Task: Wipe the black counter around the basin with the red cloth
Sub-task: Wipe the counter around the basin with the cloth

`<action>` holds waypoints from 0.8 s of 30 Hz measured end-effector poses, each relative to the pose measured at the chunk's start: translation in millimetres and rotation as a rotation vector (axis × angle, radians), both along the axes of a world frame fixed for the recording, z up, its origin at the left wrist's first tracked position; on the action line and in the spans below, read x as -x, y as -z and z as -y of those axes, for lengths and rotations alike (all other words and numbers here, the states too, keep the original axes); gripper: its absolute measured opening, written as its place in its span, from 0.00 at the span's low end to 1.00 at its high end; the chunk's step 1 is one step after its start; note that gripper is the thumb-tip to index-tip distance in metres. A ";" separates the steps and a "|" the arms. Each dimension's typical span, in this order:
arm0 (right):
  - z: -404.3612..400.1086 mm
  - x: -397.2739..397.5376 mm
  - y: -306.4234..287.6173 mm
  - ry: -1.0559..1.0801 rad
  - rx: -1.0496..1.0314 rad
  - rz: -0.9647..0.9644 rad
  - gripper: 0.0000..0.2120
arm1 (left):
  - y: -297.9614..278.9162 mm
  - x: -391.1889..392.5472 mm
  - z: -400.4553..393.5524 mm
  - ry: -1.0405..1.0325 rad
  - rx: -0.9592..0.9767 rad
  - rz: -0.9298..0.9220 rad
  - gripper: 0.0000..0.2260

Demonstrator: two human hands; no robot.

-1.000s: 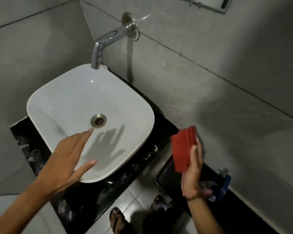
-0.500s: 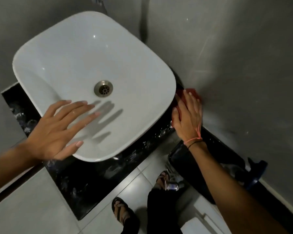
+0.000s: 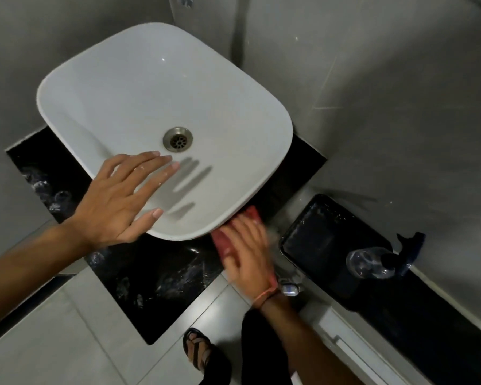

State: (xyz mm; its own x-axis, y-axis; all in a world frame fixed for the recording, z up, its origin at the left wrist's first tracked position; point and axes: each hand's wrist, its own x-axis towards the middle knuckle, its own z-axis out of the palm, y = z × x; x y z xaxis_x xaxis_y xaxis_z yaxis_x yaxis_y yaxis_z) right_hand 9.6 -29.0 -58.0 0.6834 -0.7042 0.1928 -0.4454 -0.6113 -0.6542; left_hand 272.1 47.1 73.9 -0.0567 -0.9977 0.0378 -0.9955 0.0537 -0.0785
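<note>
On the front right part of the counter (image 3: 161, 273), just under the basin's (image 3: 122, 87) near rim, lies one red cloth (image 3: 222, 241). The right hand (image 3: 250, 259) is flat on top of it with fingers spread out and pressing down — not curled around it. The hand looks blurred, and it hides most of the cloth. Only a red edge shows at the left of the fingers and a red corner at the top, touching the basin's rim. The cloth looks folded and flat.

There is one basin, white with rounded corners, and one metal drain (image 3: 177, 139) in its middle. There are two hands. The left hand (image 3: 117, 201) is open and holds nothing; it is spread over the basin's near left rim, and its shadow falls inside the bowl.

The counter is shiny black with pale marks. It shows at the left, the front and the right of the basin.

Off the counter's right edge, lower down, is one black bin (image 3: 325, 245). A clear bottle (image 3: 370, 263) with a dark blue top sits by its right side. One foot in a sandal (image 3: 197, 350) stands on the grey floor below the counter's front edge. A thin orange band (image 3: 265, 294) is on the right wrist.
</note>
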 end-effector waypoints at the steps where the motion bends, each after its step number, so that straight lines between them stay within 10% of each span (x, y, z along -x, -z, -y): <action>1: 24.3 4.3 -1.5 0.042 0.009 -0.005 0.23 | -1.5 -0.1 0.2 0.001 -0.003 -0.005 0.32; 9: 127.2 -1.1 -11.9 0.179 -0.009 0.016 0.23 | 10.5 -8.8 0.9 0.029 0.109 -0.026 0.32; 24: -174.8 -58.3 -29.6 0.119 -0.172 -0.152 0.19 | 1.4 2.7 -14.1 -0.073 0.215 -0.261 0.33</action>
